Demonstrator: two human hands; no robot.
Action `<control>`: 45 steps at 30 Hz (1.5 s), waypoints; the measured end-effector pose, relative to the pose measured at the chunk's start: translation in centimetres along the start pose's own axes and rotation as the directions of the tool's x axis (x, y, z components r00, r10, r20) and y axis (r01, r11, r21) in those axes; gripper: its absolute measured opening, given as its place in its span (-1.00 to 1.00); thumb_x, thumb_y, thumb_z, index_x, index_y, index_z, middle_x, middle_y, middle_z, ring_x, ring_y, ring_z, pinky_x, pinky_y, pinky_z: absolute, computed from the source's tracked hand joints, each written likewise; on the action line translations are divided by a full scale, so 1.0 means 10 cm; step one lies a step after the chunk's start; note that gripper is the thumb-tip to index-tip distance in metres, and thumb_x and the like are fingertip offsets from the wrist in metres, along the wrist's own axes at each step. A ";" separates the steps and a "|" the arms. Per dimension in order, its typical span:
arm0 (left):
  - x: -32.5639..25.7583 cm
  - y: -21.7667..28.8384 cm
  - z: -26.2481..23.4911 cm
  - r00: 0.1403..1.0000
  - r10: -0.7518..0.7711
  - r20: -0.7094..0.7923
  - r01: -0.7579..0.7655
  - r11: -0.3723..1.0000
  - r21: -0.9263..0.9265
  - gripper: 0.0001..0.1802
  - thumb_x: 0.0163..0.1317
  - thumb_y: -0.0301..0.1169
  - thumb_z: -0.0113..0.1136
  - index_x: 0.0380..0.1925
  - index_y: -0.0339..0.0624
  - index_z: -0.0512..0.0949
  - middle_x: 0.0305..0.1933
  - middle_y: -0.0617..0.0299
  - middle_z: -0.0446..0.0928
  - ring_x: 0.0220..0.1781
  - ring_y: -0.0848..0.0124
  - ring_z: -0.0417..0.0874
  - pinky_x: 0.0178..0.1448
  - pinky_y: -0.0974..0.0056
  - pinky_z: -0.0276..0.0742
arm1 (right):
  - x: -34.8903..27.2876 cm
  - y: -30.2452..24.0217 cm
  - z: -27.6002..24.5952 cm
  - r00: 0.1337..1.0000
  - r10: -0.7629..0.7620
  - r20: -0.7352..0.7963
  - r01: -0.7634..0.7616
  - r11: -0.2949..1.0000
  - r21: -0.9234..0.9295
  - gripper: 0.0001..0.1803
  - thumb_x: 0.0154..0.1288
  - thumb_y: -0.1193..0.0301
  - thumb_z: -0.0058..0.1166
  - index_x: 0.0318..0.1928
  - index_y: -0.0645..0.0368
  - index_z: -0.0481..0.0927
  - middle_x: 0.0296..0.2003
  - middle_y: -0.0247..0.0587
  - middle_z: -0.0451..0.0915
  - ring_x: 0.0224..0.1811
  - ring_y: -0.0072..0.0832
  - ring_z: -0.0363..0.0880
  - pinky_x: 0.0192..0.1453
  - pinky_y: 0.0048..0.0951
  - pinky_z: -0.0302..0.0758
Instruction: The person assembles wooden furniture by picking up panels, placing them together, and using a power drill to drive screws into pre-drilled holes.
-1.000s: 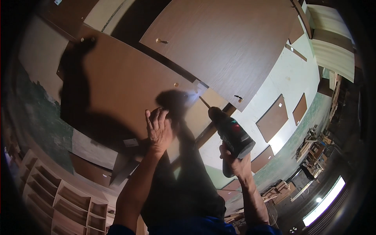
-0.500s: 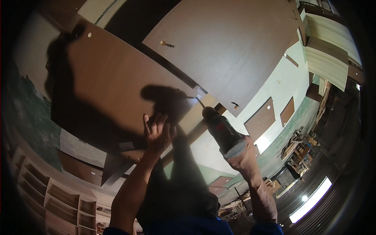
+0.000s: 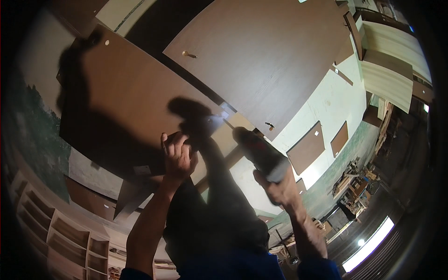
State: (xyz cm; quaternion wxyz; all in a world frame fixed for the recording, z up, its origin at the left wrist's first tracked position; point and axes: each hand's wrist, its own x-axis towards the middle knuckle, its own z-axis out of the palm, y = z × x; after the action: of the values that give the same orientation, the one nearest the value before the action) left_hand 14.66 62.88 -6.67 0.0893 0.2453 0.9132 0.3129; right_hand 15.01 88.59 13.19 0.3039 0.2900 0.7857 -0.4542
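My right hand (image 3: 280, 186) grips a dark cordless drill (image 3: 259, 151), its nose pointing up-left toward the edge of a large brown wood panel (image 3: 130, 102). My left hand (image 3: 177, 156) rests with curled fingers on that panel's near edge, beside the drill tip. A light spot from the drill falls on the panel corner (image 3: 217, 122). A second brown panel (image 3: 270, 60) lies just beyond, with a small metal fitting (image 3: 189, 54) on it.
Pale boards (image 3: 387, 70) are stacked at the upper right. Smaller brown panels (image 3: 305, 149) lie on the light floor. White shelving units (image 3: 56, 233) stand at lower left. A cluttered workbench (image 3: 350, 186) and a bright strip light are at the right.
The view has swung, so the panels now sit larger and lower. My right hand brought the drill up and left, closer to my left hand on the panel edge.
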 end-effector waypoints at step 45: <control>0.60 1.16 -0.08 0.610 -0.261 0.748 0.116 -0.905 -0.410 -0.59 0.09 -0.16 0.41 -0.20 -0.16 0.51 -0.05 0.14 0.53 -0.04 0.29 0.54 0.29 0.19 0.36 | -0.78 0.10 -0.14 0.929 0.370 0.034 -0.368 0.905 0.213 -0.63 0.12 0.49 0.20 -0.02 0.29 0.53 -0.48 -0.34 0.56 -0.46 -0.55 0.54 -0.31 -0.49 0.50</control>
State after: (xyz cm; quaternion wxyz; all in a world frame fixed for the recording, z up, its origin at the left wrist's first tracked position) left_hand 13.79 73.44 1.00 0.3323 -0.4398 0.0344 0.8336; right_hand 20.53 88.84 19.03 0.3481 0.4661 0.6637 -0.4701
